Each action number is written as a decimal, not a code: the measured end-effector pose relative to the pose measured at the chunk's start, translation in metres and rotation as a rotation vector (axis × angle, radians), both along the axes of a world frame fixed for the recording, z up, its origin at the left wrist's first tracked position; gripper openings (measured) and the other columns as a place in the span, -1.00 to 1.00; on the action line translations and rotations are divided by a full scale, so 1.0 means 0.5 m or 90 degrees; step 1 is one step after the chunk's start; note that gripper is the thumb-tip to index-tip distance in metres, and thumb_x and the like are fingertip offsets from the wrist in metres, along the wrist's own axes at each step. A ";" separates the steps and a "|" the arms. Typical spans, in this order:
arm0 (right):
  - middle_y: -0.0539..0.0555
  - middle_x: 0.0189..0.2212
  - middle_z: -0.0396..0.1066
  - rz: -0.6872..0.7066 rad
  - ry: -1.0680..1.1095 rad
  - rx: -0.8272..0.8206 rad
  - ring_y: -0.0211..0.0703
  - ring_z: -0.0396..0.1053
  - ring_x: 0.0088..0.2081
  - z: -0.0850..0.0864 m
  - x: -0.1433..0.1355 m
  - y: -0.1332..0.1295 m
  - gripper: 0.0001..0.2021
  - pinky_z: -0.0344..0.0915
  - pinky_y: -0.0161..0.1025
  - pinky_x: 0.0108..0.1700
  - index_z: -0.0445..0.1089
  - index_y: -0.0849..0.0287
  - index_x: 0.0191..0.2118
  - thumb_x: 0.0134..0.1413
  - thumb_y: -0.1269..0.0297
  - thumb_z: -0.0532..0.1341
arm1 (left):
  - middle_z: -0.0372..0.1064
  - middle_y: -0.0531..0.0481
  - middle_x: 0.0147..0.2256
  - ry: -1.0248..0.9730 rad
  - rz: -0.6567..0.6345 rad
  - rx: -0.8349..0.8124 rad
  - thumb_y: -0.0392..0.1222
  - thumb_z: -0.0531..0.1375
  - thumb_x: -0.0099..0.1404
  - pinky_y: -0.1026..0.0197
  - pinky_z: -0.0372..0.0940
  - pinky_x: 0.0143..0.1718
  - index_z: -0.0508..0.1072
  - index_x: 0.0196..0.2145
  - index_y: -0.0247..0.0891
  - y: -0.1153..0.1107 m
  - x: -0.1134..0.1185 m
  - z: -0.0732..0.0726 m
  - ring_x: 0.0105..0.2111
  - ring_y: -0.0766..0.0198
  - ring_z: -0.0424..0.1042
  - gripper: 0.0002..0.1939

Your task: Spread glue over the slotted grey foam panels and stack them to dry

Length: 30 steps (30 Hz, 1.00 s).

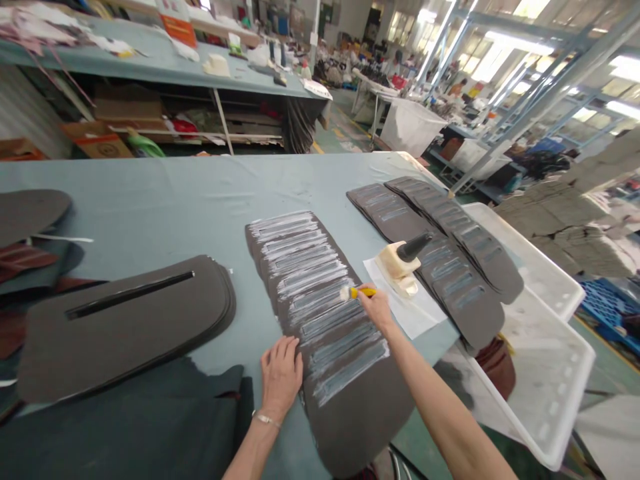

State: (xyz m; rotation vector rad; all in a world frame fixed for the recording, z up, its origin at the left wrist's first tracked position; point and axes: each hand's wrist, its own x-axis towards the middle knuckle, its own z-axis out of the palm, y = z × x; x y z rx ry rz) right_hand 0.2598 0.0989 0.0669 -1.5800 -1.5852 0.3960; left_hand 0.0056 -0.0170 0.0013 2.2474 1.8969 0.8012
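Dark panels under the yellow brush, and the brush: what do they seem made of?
Dark panels: possibly foam or fibreboard, matte where bare; the even grey-brown surface shows little shine.
Yellow brush: handle probably plastic or painted wood, smooth-looking and evenly coloured; pale tip perhaps bristle, too small to tell.

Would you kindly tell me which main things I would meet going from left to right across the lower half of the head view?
Single-strip panel, left hand, yellow brush, cream container, near white bin.
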 end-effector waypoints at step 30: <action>0.04 -0.48 0.43 -0.160 0.013 0.015 -0.18 0.34 -0.44 -0.014 0.078 -0.093 -0.73 0.26 -0.25 -0.32 0.45 0.18 -0.37 0.00 0.11 0.10 | 0.35 -0.16 0.00 -0.027 -0.022 -0.010 -0.24 -0.02 0.30 -0.03 0.06 0.05 0.35 -0.04 -0.17 -0.065 0.025 -0.012 0.08 0.07 0.24 -0.70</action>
